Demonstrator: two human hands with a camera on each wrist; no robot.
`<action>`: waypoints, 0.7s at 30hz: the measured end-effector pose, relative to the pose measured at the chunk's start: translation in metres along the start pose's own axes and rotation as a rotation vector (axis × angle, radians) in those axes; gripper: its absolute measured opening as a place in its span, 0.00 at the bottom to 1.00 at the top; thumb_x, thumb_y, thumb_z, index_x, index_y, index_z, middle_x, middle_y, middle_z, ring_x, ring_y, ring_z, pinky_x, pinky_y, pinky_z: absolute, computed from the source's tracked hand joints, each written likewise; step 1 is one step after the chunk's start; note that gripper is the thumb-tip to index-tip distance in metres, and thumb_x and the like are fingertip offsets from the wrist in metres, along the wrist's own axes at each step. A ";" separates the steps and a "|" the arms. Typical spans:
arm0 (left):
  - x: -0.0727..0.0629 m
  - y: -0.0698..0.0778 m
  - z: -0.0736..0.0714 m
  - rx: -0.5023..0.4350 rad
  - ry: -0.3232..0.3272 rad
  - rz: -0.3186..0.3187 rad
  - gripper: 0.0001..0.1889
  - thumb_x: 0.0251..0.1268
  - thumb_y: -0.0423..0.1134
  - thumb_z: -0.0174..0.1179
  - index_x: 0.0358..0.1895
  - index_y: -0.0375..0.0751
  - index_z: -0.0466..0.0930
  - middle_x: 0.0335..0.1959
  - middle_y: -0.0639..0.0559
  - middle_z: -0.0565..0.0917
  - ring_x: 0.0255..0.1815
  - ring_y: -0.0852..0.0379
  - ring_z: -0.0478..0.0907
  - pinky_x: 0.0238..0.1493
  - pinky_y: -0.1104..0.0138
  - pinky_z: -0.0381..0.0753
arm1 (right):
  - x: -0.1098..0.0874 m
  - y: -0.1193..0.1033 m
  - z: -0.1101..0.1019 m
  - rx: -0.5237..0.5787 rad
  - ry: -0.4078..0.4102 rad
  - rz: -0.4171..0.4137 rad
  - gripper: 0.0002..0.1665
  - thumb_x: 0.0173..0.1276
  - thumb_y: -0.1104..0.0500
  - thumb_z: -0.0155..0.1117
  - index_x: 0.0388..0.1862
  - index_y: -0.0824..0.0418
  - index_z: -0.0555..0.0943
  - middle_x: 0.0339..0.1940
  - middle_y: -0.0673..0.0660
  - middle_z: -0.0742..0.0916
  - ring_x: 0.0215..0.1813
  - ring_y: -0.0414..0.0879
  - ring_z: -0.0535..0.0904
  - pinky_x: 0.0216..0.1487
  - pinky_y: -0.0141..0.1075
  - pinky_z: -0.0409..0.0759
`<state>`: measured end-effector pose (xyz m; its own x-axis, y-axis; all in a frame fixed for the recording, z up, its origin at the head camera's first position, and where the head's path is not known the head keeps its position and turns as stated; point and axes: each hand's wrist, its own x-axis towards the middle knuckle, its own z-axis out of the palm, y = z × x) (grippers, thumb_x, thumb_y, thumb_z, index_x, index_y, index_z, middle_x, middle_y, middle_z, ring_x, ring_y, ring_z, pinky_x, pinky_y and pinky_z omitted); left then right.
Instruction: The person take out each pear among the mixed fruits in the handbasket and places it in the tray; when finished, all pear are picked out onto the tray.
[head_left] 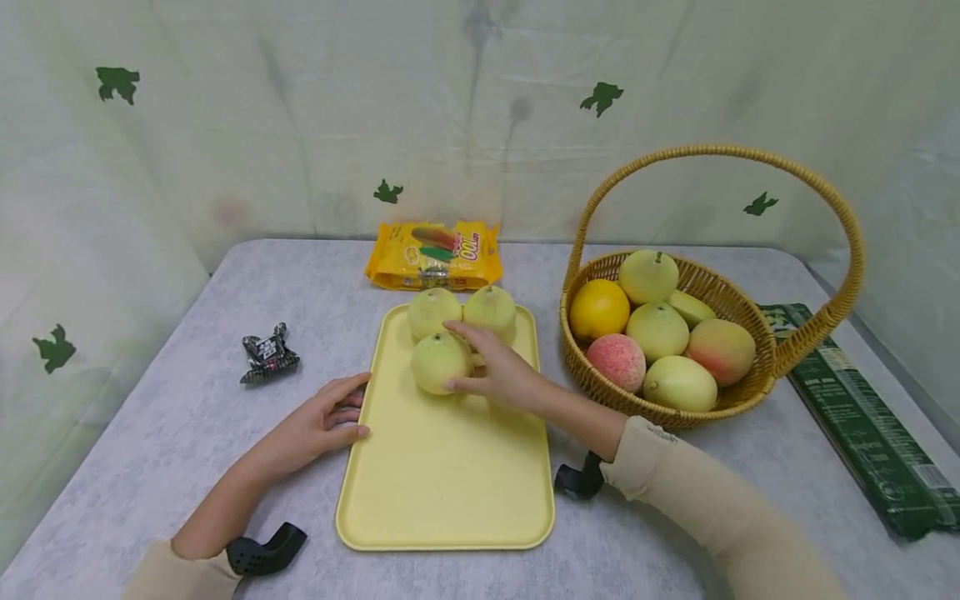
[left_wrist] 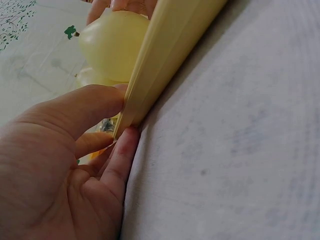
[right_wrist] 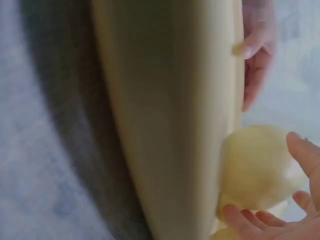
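A pale yellow tray lies lengthwise on the table, with three round yellow-green pears at its far end. The front pear sits before the back left pear and the back right pear. My left hand holds the tray's left edge; in the left wrist view its thumb lies on the rim, other fingers below. My right hand reaches over the tray from the right. Its thumb and fingers are spread about the front pear, the palm standing off from it in the right wrist view.
A wicker basket with a tall handle stands right, holding an orange, a peach and several other fruits. Behind the tray lies a yellow packet. A small black packet is at left, a long green package at right.
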<state>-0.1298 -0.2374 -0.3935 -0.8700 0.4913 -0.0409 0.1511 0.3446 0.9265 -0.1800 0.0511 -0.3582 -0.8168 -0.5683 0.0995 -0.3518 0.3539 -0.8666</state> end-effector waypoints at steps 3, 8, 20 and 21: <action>-0.001 0.001 0.000 0.004 0.001 -0.003 0.39 0.57 0.35 0.61 0.68 0.31 0.48 0.58 0.37 0.59 0.53 0.54 0.64 0.51 0.76 0.69 | -0.010 -0.006 -0.011 -0.056 0.026 -0.041 0.42 0.57 0.56 0.66 0.68 0.57 0.57 0.65 0.58 0.64 0.60 0.54 0.65 0.54 0.43 0.72; 0.000 0.001 0.000 0.004 0.000 -0.004 0.39 0.57 0.35 0.61 0.68 0.32 0.48 0.58 0.37 0.58 0.54 0.53 0.64 0.51 0.76 0.69 | -0.037 -0.016 -0.045 -0.112 0.115 -0.156 0.38 0.58 0.54 0.65 0.65 0.59 0.60 0.61 0.60 0.69 0.59 0.53 0.66 0.57 0.46 0.68; 0.000 0.001 0.000 -0.004 -0.002 0.006 0.40 0.57 0.34 0.61 0.68 0.30 0.47 0.60 0.36 0.57 0.54 0.55 0.64 0.52 0.76 0.69 | -0.089 -0.035 -0.142 -0.364 0.443 -0.173 0.41 0.51 0.62 0.71 0.63 0.60 0.63 0.60 0.54 0.70 0.59 0.52 0.65 0.59 0.49 0.63; 0.000 0.001 0.000 -0.003 -0.002 0.005 0.40 0.57 0.34 0.61 0.68 0.31 0.47 0.60 0.36 0.57 0.54 0.54 0.64 0.52 0.76 0.69 | -0.091 -0.035 -0.149 -0.382 0.457 -0.153 0.42 0.51 0.61 0.72 0.64 0.59 0.63 0.61 0.54 0.70 0.60 0.52 0.64 0.59 0.50 0.63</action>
<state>-0.1296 -0.2369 -0.3927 -0.8684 0.4945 -0.0372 0.1537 0.3397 0.9279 -0.1617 0.2010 -0.2638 -0.8276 -0.2879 0.4818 -0.5507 0.5826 -0.5977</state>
